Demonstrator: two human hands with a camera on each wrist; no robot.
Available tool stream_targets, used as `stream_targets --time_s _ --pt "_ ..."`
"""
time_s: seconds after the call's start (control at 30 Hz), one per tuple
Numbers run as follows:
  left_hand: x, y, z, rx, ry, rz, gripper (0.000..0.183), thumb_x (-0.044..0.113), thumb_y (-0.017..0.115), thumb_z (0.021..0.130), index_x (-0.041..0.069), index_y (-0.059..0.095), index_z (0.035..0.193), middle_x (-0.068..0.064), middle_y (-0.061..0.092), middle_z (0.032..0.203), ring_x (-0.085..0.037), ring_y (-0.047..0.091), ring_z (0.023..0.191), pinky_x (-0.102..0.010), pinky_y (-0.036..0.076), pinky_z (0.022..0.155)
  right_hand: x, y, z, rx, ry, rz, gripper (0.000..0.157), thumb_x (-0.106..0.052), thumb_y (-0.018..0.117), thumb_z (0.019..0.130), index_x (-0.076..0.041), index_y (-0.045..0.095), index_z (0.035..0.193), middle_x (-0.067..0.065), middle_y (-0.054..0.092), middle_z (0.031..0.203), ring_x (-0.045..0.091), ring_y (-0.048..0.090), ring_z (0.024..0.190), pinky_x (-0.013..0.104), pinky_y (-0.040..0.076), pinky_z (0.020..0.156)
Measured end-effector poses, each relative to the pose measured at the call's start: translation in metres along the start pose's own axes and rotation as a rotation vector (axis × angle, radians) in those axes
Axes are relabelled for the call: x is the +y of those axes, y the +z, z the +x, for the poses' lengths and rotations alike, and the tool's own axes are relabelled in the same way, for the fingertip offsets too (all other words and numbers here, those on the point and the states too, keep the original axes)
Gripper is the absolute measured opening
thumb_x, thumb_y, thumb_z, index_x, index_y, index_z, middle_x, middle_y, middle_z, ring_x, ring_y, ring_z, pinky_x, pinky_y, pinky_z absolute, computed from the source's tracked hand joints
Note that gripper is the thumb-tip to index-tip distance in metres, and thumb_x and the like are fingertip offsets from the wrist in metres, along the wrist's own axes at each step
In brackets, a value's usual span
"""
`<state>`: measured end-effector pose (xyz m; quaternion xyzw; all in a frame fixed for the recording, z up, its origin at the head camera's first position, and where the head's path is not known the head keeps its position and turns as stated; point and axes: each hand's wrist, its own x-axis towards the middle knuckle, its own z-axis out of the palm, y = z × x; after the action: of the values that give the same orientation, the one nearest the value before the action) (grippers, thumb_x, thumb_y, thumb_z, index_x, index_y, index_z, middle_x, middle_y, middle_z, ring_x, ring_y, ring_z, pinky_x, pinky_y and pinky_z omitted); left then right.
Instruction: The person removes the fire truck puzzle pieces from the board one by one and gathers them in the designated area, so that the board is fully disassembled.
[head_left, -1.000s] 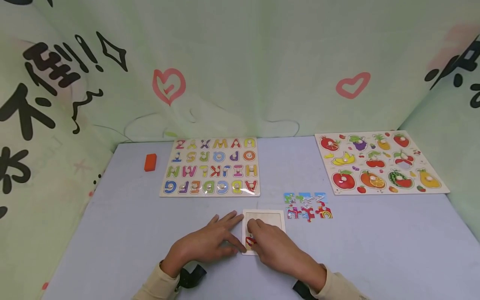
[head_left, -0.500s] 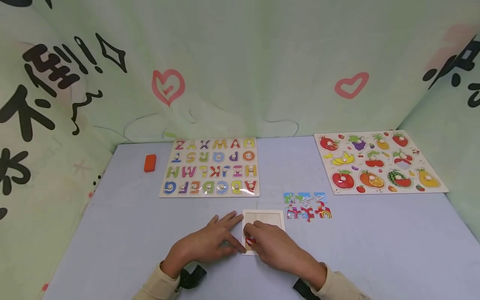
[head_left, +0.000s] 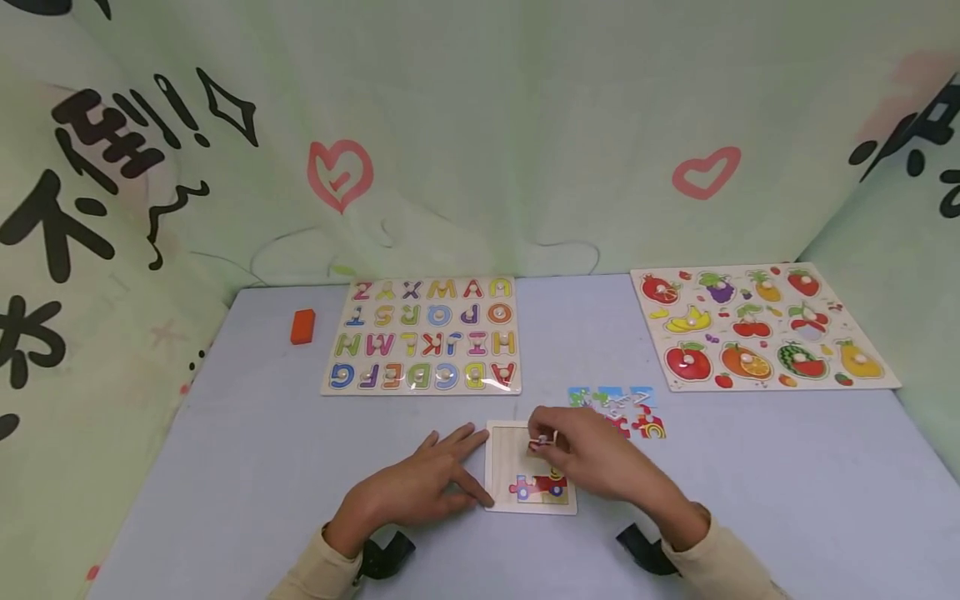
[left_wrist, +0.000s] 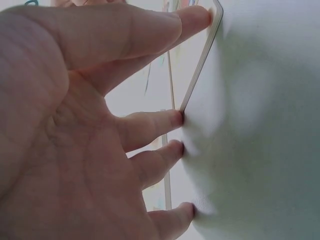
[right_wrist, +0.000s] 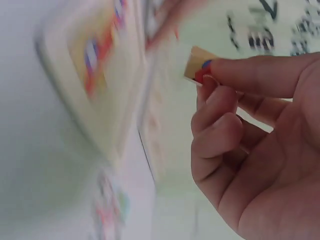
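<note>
A small wooden puzzle tray lies at the near middle of the table. Joined puzzle pieces showing part of a red vehicle lie along its near side. My left hand rests at the tray's left edge, its fingers spread and fairly straight, with fingertips touching the rim in the left wrist view. Above the tray, my right hand pinches one puzzle piece between thumb and fingers. That piece shows tan, red and blue; the fingers cover part of it.
Loose puzzle pieces lie right of the tray, partly behind the right hand. An alphabet board stands at the back left and a fruit board at the back right. An orange block sits far left.
My right hand has risen from the tray's near left corner and moved right with a puzzle piece, uncovering the joined pieces. My left hand has stayed in place.
</note>
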<state>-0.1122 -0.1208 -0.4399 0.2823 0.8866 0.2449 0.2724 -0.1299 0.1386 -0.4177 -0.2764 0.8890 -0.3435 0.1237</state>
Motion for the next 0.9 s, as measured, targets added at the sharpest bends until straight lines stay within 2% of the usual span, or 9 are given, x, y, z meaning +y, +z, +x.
stream_targets --time_s 0.13,0.27,0.5,0.73,0.9 --pt "0.001 0.001 0.0 0.008 -0.01 0.005 0.016 0.018 0.075 0.094 0.028 0.084 0.103 -0.008 0.034 0.164 -0.031 0.015 0.156 -0.063 0.012 0.121 0.016 -0.024 -0.011 0.038 0.064 -0.036 0.011 -0.008 0.073 0.093 -0.016 0.066 0.09 -0.009 0.058 0.078 0.01 0.051 0.069 0.025 0.044 0.057" --pt "0.003 0.001 -0.002 0.012 -0.012 -0.007 0.015 0.017 0.075 0.094 0.027 0.084 0.102 -0.009 0.035 0.164 -0.031 0.015 0.156 -0.063 0.013 0.121 0.034 -0.032 -0.023 0.015 0.098 -0.086 0.015 -0.006 0.074 0.092 -0.017 0.064 0.087 -0.009 0.054 0.074 0.01 0.049 0.068 0.025 0.04 0.057" --pt "0.005 0.001 -0.003 0.017 -0.009 -0.011 0.014 0.017 0.075 0.094 0.026 0.084 0.101 -0.01 0.035 0.163 -0.032 0.015 0.156 -0.064 0.013 0.121 0.052 -0.019 -0.034 -0.048 0.112 -0.078 0.021 -0.004 0.075 0.089 -0.017 0.058 0.089 -0.009 0.045 0.07 0.006 0.045 0.067 0.023 0.037 0.059" --pt "0.005 0.001 -0.002 0.019 -0.014 -0.019 0.014 0.017 0.076 0.093 0.026 0.084 0.102 -0.01 0.035 0.163 -0.032 0.015 0.156 -0.064 0.012 0.121 0.049 -0.01 -0.034 0.026 0.121 -0.167 0.023 -0.005 0.08 0.085 -0.015 0.061 0.095 -0.009 0.048 0.072 0.007 0.045 0.066 0.025 0.038 0.058" --pt "0.005 0.001 -0.002 0.023 -0.009 -0.01 0.014 0.017 0.075 0.094 0.025 0.084 0.101 -0.011 0.036 0.163 -0.033 0.016 0.156 -0.065 0.013 0.12 0.046 -0.006 -0.032 0.08 0.109 -0.243 0.024 -0.006 0.083 0.082 -0.01 0.069 0.101 -0.007 0.06 0.086 0.011 0.053 0.078 0.029 0.049 0.067"
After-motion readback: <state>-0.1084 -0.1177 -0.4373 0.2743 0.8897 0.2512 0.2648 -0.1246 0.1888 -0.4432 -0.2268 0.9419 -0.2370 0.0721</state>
